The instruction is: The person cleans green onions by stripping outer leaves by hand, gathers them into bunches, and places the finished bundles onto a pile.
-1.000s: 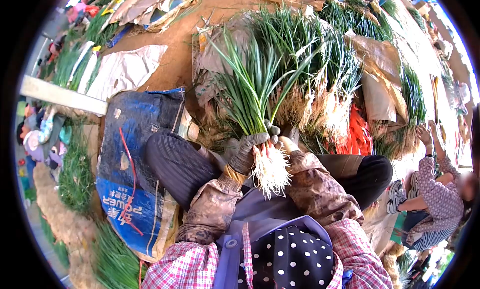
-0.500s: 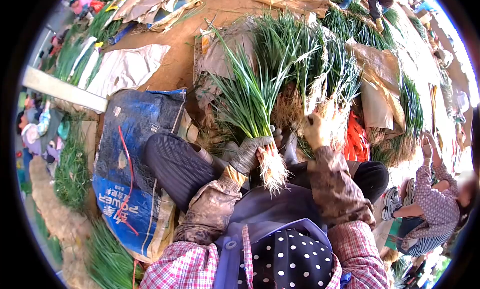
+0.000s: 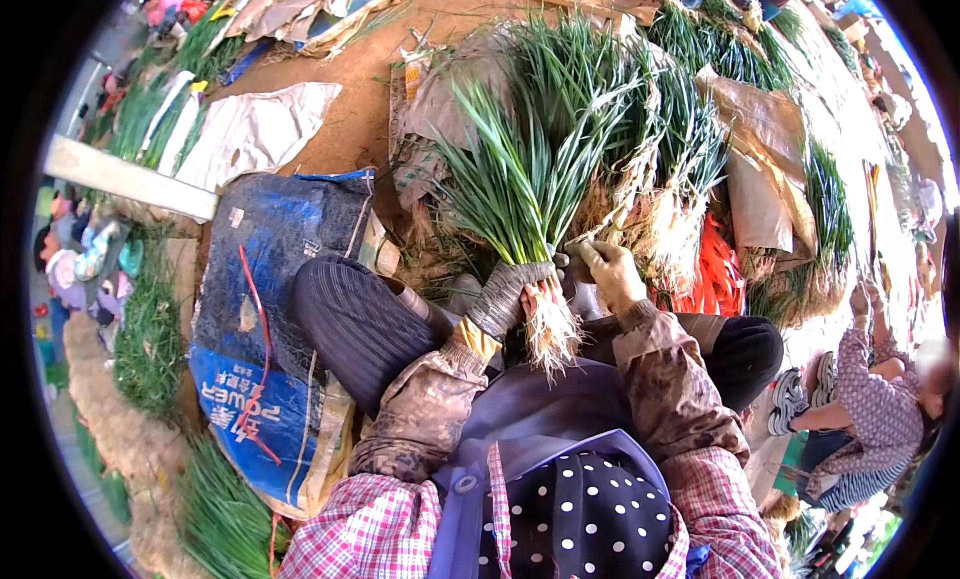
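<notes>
Left hand (image 3: pixel 508 291), in a grey knit glove, was closed firmly round the bunch of green onions (image 3: pixel 520 204) above the person's lap: leaves long, glossy, fanned away; pale, stringy roots (image 3: pixel 552 329) hung below the fist. Right hand (image 3: pixel 615 277), yellowish, had its fingers bent partway in, just beside the stalks; couldn't tell if they pinched a thin strand.

Beyond lay a bigger onion heap (image 3: pixel 580 89), dark blades, tan frizzy roots, partly on crumpled sacking (image 3: pixel 455 104); shredded red plastic (image 3: pixel 710 274) at its near right edge. Left of the person: scuffed blue-black woven sack (image 3: pixel 270 289), printed POWER, thin red cord (image 3: pixel 257 324) across it. Ground (image 3: pixel 345 99) was flat brown, with a wrinkled white sheet (image 3: pixel 255 139). Busy, produce-strewn place; a co-worker (image 3: pixel 870 419) in a patterned top was at right.
</notes>
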A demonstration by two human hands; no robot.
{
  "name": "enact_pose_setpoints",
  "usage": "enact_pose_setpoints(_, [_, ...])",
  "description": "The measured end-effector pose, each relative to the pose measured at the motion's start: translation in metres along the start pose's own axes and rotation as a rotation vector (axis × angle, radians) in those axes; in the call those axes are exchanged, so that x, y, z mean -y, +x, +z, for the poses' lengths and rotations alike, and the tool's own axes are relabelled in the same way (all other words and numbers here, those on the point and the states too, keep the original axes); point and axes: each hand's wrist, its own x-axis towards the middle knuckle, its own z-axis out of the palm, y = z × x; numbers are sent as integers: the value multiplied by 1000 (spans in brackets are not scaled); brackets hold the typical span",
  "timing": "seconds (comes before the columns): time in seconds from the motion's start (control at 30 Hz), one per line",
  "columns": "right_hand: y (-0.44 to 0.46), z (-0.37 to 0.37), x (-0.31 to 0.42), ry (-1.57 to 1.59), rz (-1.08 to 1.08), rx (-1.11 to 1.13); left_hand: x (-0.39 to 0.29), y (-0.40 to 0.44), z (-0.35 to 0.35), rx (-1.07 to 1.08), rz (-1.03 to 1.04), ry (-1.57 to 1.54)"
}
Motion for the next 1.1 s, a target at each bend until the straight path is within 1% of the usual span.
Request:
enact_pose_setpoints(0.03, [7, 6, 0, -139, -7, -96, -2, -2, -4, 67, -80, 22])
enact_pose_setpoints(0.07, [10, 17, 6, 93, 26, -20, -8, -7, 9, -6, -77, 81])
enact_pose_setpoints(0.13, [2, 39, 22, 386, 124, -86, -8, -7, 13, -28, -59, 92])
enact_pose_setpoints(0.17, [6, 40, 18, 474, 178, -66, -8, -8, 13, -4, -1, 91])
enact_pose_setpoints(0.2, [22, 36, -1, 534, 205, -48, -8, -8, 13, 22, -1, 25])
enact_pose_setpoints(0.27, [26, 28, -16, 474, 299, 57, -7, -9, 10, 67, -3, -111])
enact_pose_setpoints(0.3, [36, 32, -39, 153, 291, -136, -7, -9, 4, 110, -41, -145])
enact_pose_setpoints(0.33, [54, 11, -87, -388, 29, 226, -9, -8, 6, 112, -39, -169])
enact_pose_setpoints(0.4, [47, 14, -101, -710, -54, 131, -12, -8, 14, 114, -35, -225])
enact_pose_setpoints(0.43, [44, 15, -104, -871, -93, 84, -14, -11, 17, 47, -83, -204])
enact_pose_setpoints(0.47, [14, 16, -57, -961, -220, -89, -14, -14, 21, 48, -80, -209])
enact_pose_setpoints(0.53, [9, 20, -15, -1005, -148, -520, -13, -16, 25, 52, -74, -212])
enact_pose_setpoints(0.6, [25, 10, 15, -1090, 78, -545, -12, -12, 19, 32, -119, -183])
enact_pose_setpoints(0.67, [62, -17, -23, -916, 31, -498, -10, -8, 11, 31, -137, -152])
enact_pose_setpoints(0.7, [88, -38, -61, -716, 1, -457, -13, -10, 15, 15, -131, -132])
enact_pose_setpoints(0.77, [73, -29, -51, -685, -52, -455, -14, -10, 16, 14, -112, -98])
enact_pose_setpoints(0.8, [51, -19, -41, -877, -235, -444, -14, -11, 15, 8, -104, -83])
enact_pose_setpoints(0.83, [20, -3, -20, -954, -296, -371, -10, -7, 10, 13, -113, -54])
enact_pose_setpoints(0.87, [-4, 9, -8, -1030, -362, -301, -6, 0, -2, 84, -75, 77])
enact_pose_setpoints(0.93, [-26, 15, -29, -1191, -623, -182, -7, -6, 9, 10, -84, 96])
enact_pose_setpoints(0.97, [-40, 16, -33, -1166, -658, -131, -14, -10, 21, 17, -135, 69])
enact_pose_setpoints(1.0, [-45, 16, -30, -1038, -597, 2, -2, -1, 2, 39, -143, 18])
enact_pose_setpoints(1.07, [-57, 18, -14, -773, -473, 255, -4, -5, 9, 34, -103, 23])
enact_pose_setpoints(1.1, [-47, 11, -25, -561, -358, 330, -4, -5, 8, 34, -84, 30])
